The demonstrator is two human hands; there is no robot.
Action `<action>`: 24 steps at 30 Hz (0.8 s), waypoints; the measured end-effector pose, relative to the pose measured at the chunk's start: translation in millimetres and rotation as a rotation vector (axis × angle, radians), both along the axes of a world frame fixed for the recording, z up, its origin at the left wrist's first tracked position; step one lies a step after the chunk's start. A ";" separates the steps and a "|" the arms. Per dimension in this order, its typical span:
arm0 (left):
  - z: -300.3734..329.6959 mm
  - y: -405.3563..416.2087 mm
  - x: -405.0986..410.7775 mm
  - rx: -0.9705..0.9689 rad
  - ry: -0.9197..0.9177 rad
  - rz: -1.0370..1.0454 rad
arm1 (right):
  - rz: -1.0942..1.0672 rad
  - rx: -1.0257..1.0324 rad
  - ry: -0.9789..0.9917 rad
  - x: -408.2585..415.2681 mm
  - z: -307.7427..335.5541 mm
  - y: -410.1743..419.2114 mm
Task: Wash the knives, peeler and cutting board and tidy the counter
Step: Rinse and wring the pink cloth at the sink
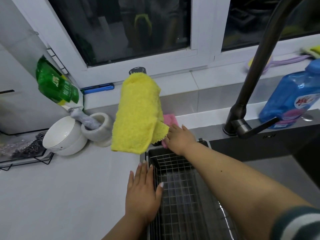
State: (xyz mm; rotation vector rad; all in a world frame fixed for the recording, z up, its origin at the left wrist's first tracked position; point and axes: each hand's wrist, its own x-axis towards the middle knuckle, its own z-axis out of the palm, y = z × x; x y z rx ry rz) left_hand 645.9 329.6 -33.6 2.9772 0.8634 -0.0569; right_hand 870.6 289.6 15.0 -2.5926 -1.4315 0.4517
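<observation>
Head cam looks down on a white counter [60, 196] w/ a dark sink [277, 161] set into it, under a window [121, 26] w/ white frame. Black curved tap [251, 84] stands at the sink's back edge, blue bottle [292, 99] just beside it. Left hand [142, 193] lies flat, palm down, fingers straight, on the counter edge touching the wire rack [174, 196] sitting in the sink; holds nothing. Right hand [180, 139] reaches fwd, fingers on a pink cloth [170, 119] at the sink's back corner; can't tell if it grips it. Fluffy yellow cloth [138, 115] hangs folded in front of it. White bowl [63, 135] and stone mortar [99, 129] sit left, glossy green bag [55, 84] behind. Knives, peeler, board not in view
</observation>
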 end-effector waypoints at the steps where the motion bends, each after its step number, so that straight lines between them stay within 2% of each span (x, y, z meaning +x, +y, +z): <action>1: -0.5 0.2 -0.3 -0.001 0.000 -0.001 | 0.002 -0.014 -0.027 3.2 0.0 -2.0; 6: -1.0 -0.2 0.5 0.002 -0.013 -0.010 | -0.073 -0.093 -0.113 31.4 4.7 -31.2; 10: -1.5 1.4 -0.3 0.010 -0.033 -0.010 | -0.287 -0.151 -0.177 65.9 10.7 -65.5; 15: -1.9 0.7 0.1 0.000 -0.034 -0.004 | -0.392 -0.228 -0.073 65.4 7.9 -73.5; 21: -2.1 1.1 1.0 -0.021 -0.077 -0.015 | -0.435 -0.128 -0.034 41.4 1.7 -90.6; 24: -0.6 0.2 1.5 -0.033 -0.100 -0.011 | -0.486 -0.028 0.048 30.9 -4.5 -98.5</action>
